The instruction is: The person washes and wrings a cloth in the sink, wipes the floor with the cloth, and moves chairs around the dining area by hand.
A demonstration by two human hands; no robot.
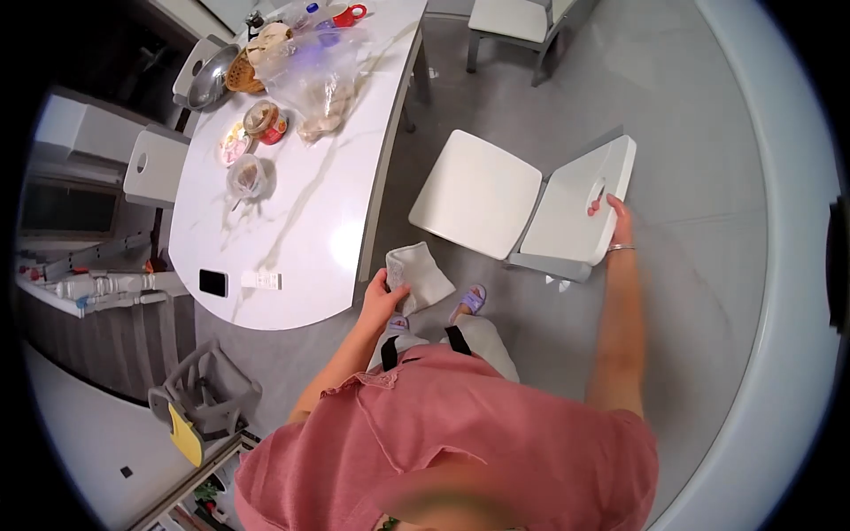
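Note:
My left hand (382,299) grips a pale cloth (421,274) by one edge, and the cloth hangs beside the table's near corner. Out to the right, my right hand (620,221) is wrapped around the backrest of a white chair (478,195), with fingertips showing through the slot in the back. The chair's white seat faces up, turned toward the table. Below the cloth, my feet in purple sandals (474,299) are partly visible on the grey floor.
The marble-patterned table (328,212) bears a phone (213,283), a white remote-like object (263,280), a jar (266,122), a plastic bag (323,88) and a metal bowl (212,80). Another chair (509,19) stands at the back. A grey high chair (208,385) is at lower left.

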